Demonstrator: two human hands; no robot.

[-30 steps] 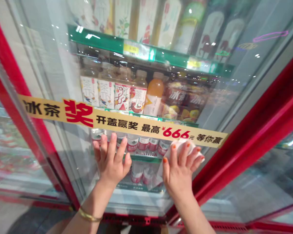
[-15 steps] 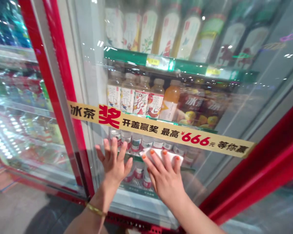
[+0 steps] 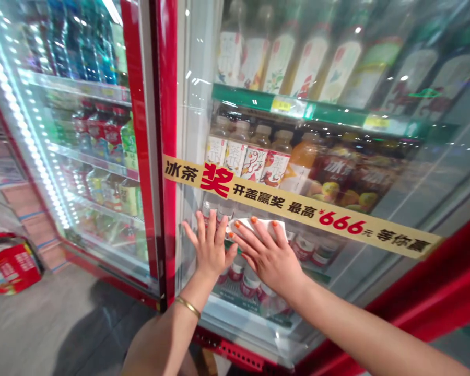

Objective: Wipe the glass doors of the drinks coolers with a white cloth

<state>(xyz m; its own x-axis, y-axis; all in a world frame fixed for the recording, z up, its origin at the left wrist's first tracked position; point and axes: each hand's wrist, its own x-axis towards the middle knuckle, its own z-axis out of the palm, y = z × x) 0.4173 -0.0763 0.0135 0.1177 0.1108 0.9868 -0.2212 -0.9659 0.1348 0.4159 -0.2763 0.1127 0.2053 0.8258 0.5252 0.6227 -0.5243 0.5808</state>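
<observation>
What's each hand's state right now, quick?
Left hand: open, spread at the glass door.
Right hand: open, flat over a white cloth or tissue.

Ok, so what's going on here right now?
A person has both hands up at the glass door of a drinks fridge. The right hand lies over a white cloth or tissue, held flat against the glass just below the yellow banner. The left hand, with a gold bracelet on its wrist, is spread beside it and holds nothing visible. Bottles stand in rows behind the door.
</observation>
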